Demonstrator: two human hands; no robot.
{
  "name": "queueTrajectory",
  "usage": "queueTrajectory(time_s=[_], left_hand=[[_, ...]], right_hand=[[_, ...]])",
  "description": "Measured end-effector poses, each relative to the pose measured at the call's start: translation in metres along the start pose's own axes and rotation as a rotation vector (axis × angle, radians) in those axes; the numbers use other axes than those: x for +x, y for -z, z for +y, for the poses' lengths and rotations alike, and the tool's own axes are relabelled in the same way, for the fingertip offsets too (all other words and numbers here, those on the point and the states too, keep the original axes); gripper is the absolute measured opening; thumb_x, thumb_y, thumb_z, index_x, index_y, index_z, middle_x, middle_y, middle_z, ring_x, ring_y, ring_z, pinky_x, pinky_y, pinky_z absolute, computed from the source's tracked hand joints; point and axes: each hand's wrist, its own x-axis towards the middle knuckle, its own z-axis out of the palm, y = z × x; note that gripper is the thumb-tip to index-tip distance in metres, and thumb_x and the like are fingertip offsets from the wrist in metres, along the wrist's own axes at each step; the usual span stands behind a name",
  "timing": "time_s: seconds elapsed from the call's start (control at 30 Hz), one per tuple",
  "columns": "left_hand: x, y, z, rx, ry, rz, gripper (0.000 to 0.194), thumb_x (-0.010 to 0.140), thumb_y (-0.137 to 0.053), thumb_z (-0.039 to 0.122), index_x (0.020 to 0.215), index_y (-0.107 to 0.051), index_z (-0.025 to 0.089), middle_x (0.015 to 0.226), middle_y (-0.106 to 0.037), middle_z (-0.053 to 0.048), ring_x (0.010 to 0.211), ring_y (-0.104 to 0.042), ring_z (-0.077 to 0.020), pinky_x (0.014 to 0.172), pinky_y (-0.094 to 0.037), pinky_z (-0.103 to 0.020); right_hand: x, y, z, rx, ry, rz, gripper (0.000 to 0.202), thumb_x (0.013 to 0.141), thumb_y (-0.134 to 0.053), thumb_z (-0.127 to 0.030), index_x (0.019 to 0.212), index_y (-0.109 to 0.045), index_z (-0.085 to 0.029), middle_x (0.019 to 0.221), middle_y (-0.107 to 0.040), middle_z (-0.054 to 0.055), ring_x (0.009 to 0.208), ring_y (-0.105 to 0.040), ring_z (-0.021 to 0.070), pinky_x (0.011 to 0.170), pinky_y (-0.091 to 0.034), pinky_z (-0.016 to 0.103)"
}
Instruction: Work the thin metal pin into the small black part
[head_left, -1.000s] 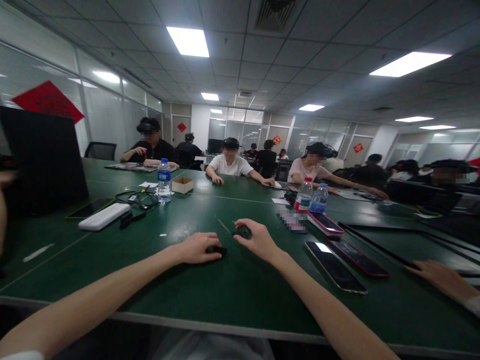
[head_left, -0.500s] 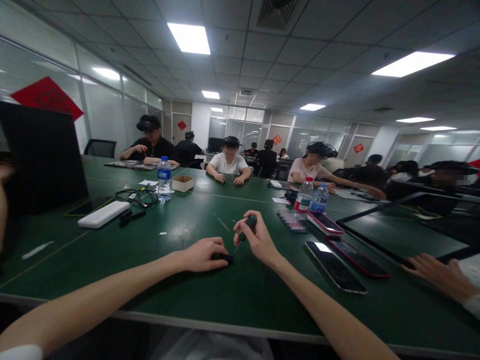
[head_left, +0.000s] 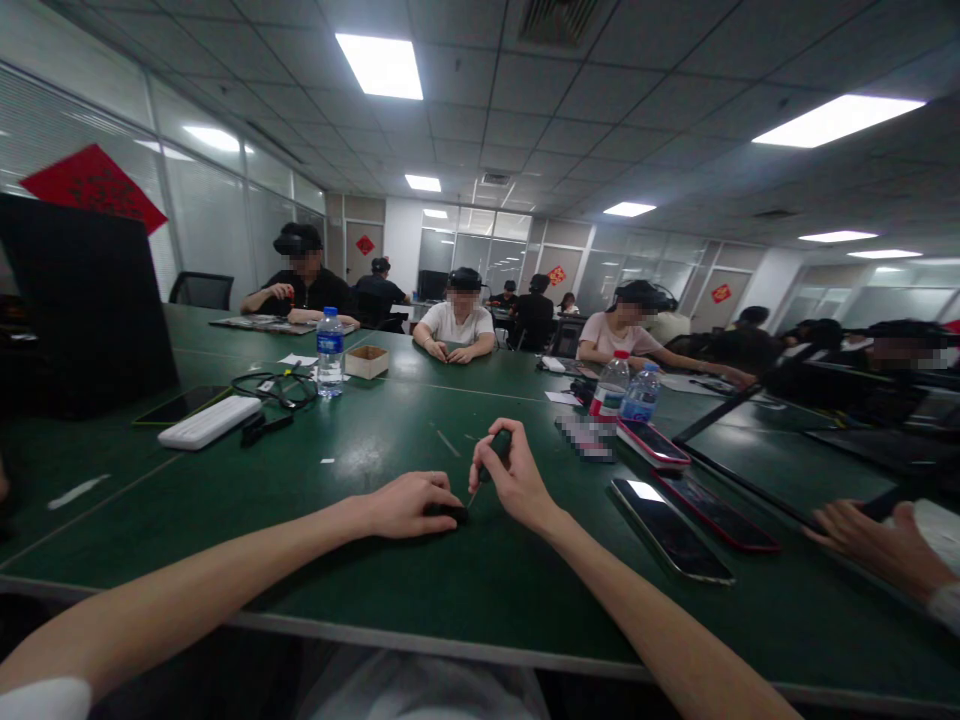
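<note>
On the green table (head_left: 315, 570), my left hand (head_left: 411, 505) is closed over a small black object (head_left: 457, 514), pressing it against the surface. Most of that object is hidden under the fingers, so its kind cannot be made out. My right hand (head_left: 516, 478) is wrapped round the dark handle of a screwdriver (head_left: 498, 452). The tool is tilted, with its thin metal shaft pointing down and to the left. Its tip meets or nearly meets the black object beside my left fingertips; whether they touch I cannot tell.
Phones (head_left: 670, 530) lie right of my right arm, near bottles (head_left: 611, 386). A co-worker's hand (head_left: 885, 545) holds a black frame at far right. Leftward are a white power bank (head_left: 210, 423), cables, a water bottle (head_left: 330, 355) and a small box (head_left: 367, 362). Several people sit beyond.
My left fingers have shifted slightly over the black object, covering more of it. The screwdriver stays almost in place. At right, the co-worker's black frame has tilted up.
</note>
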Motion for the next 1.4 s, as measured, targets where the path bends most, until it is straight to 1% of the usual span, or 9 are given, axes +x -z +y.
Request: queueTrajectory(time_s=[0.37, 0.57, 0.67, 0.73, 0.8, 0.9, 0.97, 1.13, 1.4], left_hand=[[-0.001, 0.003, 0.002, 0.088, -0.013, -0.040, 0.032, 0.093, -0.046, 0.043, 0.112, -0.064, 0.024, 0.102, -0.057, -0.006, 0.083, -0.058, -0.0171, 0.075, -0.044, -0.026], [0.001, -0.009, -0.008, 0.056, -0.051, 0.042, 0.025, 0.092, -0.051, 0.039, 0.099, -0.067, 0.020, 0.097, -0.061, -0.006, 0.086, -0.059, -0.0176, 0.080, -0.045, -0.027], [0.005, -0.017, -0.015, 0.037, -0.036, 0.073, 0.024, 0.091, -0.051, 0.035, 0.093, -0.066, 0.017, 0.089, -0.065, -0.006, 0.084, -0.060, -0.0187, 0.079, -0.046, -0.028], [0.006, -0.018, -0.016, 0.029, -0.040, 0.081, 0.024, 0.091, -0.051, 0.035, 0.095, -0.066, 0.016, 0.087, -0.065, -0.006, 0.084, -0.060, -0.0194, 0.079, -0.046, -0.029], [0.006, -0.017, -0.015, 0.023, -0.066, 0.087, 0.026, 0.091, -0.051, 0.036, 0.098, -0.066, 0.016, 0.092, -0.065, -0.007, 0.087, -0.060, -0.0197, 0.081, -0.046, -0.029], [0.004, -0.013, -0.011, 0.041, -0.069, 0.080, 0.027, 0.091, -0.051, 0.038, 0.099, -0.068, 0.018, 0.096, -0.062, -0.007, 0.086, -0.059, -0.0181, 0.080, -0.045, -0.027], [0.002, -0.011, -0.010, 0.057, -0.046, 0.068, 0.028, 0.091, -0.051, 0.039, 0.103, -0.067, 0.019, 0.095, -0.060, -0.006, 0.083, -0.058, -0.0167, 0.077, -0.045, -0.026], [0.001, -0.010, -0.009, 0.051, -0.023, 0.063, 0.030, 0.092, -0.051, 0.040, 0.108, -0.066, 0.020, 0.095, -0.058, -0.005, 0.082, -0.057, -0.0157, 0.076, -0.044, -0.024], [0.002, -0.009, -0.009, 0.039, -0.014, 0.039, 0.031, 0.092, -0.050, 0.041, 0.109, -0.066, 0.021, 0.095, -0.057, -0.005, 0.081, -0.056, -0.0150, 0.077, -0.043, -0.025]], right_hand=[[-0.003, -0.001, -0.002, -0.155, -0.008, -0.066, 0.025, 0.092, -0.048, -0.037, 0.107, -0.030, -0.027, 0.071, -0.054, -0.007, 0.054, -0.056, 0.0115, 0.056, -0.050, 0.029], [-0.003, -0.017, -0.011, -0.293, 0.042, -0.218, 0.018, 0.094, -0.043, -0.032, 0.108, -0.032, -0.026, 0.068, -0.051, -0.007, 0.055, -0.053, 0.0117, 0.057, -0.045, 0.026], [-0.002, -0.027, -0.015, -0.437, 0.122, -0.280, 0.015, 0.092, -0.045, -0.028, 0.106, -0.039, -0.025, 0.078, -0.052, -0.003, 0.065, -0.052, 0.0122, 0.064, -0.044, 0.027], [-0.001, -0.030, -0.014, -0.482, 0.150, -0.267, 0.014, 0.091, -0.046, -0.027, 0.104, -0.041, -0.024, 0.082, -0.051, -0.001, 0.069, -0.051, 0.0128, 0.066, -0.043, 0.028], [0.000, -0.029, -0.011, -0.416, 0.125, -0.208, 0.014, 0.092, -0.045, -0.029, 0.103, -0.039, -0.024, 0.079, -0.048, -0.003, 0.065, -0.049, 0.0121, 0.064, -0.042, 0.028], [0.001, -0.021, -0.004, -0.152, 0.050, -0.117, 0.015, 0.095, -0.042, -0.034, 0.103, -0.031, -0.027, 0.074, -0.043, -0.006, 0.055, -0.045, 0.0101, 0.055, -0.041, 0.026], [0.002, -0.014, -0.002, -0.035, 0.040, -0.091, 0.018, 0.095, -0.043, -0.036, 0.102, -0.028, -0.028, 0.074, -0.043, -0.006, 0.057, -0.047, 0.0105, 0.057, -0.043, 0.027], [0.003, -0.001, -0.004, -0.085, 0.023, -0.087, 0.024, 0.092, -0.051, -0.039, 0.104, -0.033, -0.027, 0.087, -0.051, -0.001, 0.076, -0.053, 0.0138, 0.071, -0.047, 0.031], [0.005, 0.012, -0.002, -0.107, -0.030, -0.143, 0.025, 0.094, -0.046, -0.039, 0.105, -0.027, -0.027, 0.076, -0.055, -0.004, 0.070, -0.054, 0.0136, 0.071, -0.046, 0.032]])
